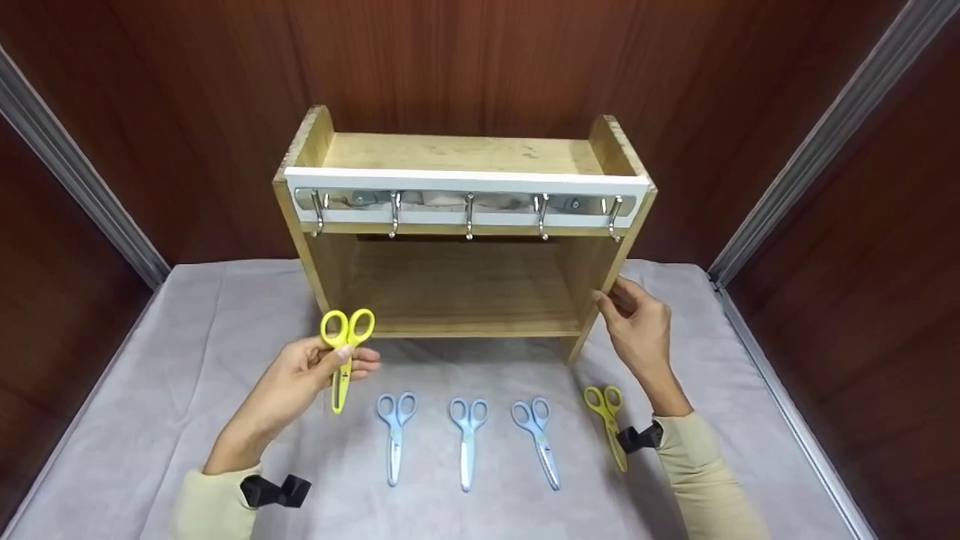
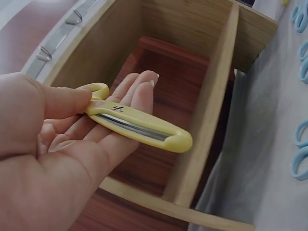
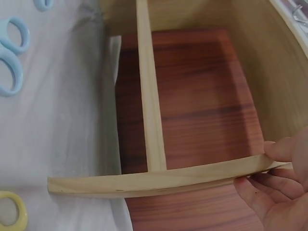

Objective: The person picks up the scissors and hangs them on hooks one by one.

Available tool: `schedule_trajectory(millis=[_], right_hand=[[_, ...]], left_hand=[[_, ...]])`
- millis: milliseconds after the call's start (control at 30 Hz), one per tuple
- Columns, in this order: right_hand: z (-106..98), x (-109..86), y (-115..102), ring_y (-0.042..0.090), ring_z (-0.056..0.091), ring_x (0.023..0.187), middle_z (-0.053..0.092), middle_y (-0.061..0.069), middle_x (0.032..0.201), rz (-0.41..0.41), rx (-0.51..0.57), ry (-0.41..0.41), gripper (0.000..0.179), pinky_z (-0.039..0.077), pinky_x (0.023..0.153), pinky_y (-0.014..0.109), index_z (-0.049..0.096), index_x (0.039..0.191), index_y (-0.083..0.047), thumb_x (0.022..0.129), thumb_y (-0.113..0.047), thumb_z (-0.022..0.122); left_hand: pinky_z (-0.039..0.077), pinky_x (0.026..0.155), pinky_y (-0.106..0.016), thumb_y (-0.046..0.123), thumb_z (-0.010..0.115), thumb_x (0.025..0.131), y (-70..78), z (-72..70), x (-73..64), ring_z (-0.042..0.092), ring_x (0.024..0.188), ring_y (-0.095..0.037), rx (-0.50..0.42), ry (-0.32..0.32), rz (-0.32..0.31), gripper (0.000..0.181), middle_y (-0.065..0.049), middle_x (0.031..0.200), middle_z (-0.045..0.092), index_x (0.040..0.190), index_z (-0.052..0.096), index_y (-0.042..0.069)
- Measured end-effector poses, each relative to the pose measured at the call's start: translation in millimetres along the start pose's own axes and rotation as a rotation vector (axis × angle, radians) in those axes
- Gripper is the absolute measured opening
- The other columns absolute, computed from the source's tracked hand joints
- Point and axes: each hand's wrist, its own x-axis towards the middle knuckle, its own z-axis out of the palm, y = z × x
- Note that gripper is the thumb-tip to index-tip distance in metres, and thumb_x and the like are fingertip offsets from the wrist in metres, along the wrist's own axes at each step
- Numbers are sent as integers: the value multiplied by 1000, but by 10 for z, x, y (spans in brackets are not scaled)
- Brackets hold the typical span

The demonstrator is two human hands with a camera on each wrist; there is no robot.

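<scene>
Between thumb and fingers my left hand (image 1: pixel 304 371) pinches yellow scissors (image 1: pixel 340 382), handles up and blades down, before the left side of a wooden shelf (image 1: pixel 465 330). The left wrist view shows the scissors (image 2: pixel 139 126) lying across the fingers, blades closed. My right hand (image 1: pixel 641 326) grips the front edge of the shelf's right side panel (image 3: pixel 202 175), thumb inside and fingers outside. A white rail (image 1: pixel 465 180) with several metal hooks (image 1: pixel 469 216) runs along the shelf's upper front; the hooks hold nothing.
Three blue scissors (image 1: pixel 467 442) lie in a row on the grey cloth (image 1: pixel 225 330). Another yellow pair (image 1: pixel 606 424) lies at the row's right end, beside the right wrist's black camera mount (image 1: pixel 639 437). Dark reddish wood panels (image 1: pixel 450 67) stand behind and on both sides.
</scene>
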Motion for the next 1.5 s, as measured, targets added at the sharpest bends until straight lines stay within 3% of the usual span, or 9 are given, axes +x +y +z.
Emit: schedule_trajectory(millis=[133, 433, 633, 867, 1067, 1500], right_hand=[[18, -1, -24, 32, 79, 99, 80, 21, 109, -16, -10, 14, 26, 55, 78, 4, 77, 119, 3, 95, -8, 76], [39, -23, -39, 33, 79, 97, 80, 22, 110, -22, -27, 37, 26, 55, 77, 4, 75, 119, 4, 96, -7, 75], [72, -33, -11, 35, 80, 98, 80, 22, 109, -34, -38, 43, 26, 54, 77, 3, 75, 120, 4, 95, -5, 75], [61, -30, -13, 36, 79, 100, 79, 23, 111, -48, -35, 44, 27, 53, 78, 2, 76, 120, 4, 95, -5, 76], [37, -32, -40, 35, 80, 100, 79, 23, 111, -47, -39, 45, 26, 54, 78, 3, 75, 120, 4, 96, -6, 75], [42, -40, -51, 33, 80, 99, 80, 22, 111, -38, -34, 47, 26, 55, 77, 3, 75, 119, 4, 97, -8, 75]], left_hand=[[60, 102, -30, 17, 50, 112, 138, -25, 32, 77, 112, -12, -13, -4, 28, 41, -31, 131, 70, 137, 56, -15], [60, 102, -32, 15, 50, 112, 398, -37, 128, 77, 114, -20, -28, -28, 38, 40, -30, 129, 70, 140, 53, -13], [60, 102, -35, 17, 52, 111, 515, -88, 144, 77, 113, -21, -28, -32, 102, 40, -18, 123, 76, 137, 54, -13], [61, 102, -33, 17, 51, 112, 629, -127, 180, 77, 113, -23, -20, -38, 111, 37, -21, 122, 76, 133, 56, -12], [61, 101, -31, 19, 53, 111, 778, -189, 246, 77, 111, -19, -34, -7, 131, 34, -8, 114, 79, 130, 58, -8], [62, 98, -30, 10, 49, 111, 793, -252, 383, 79, 105, -19, -171, -5, 172, 22, -5, 106, 80, 123, 59, -7]])
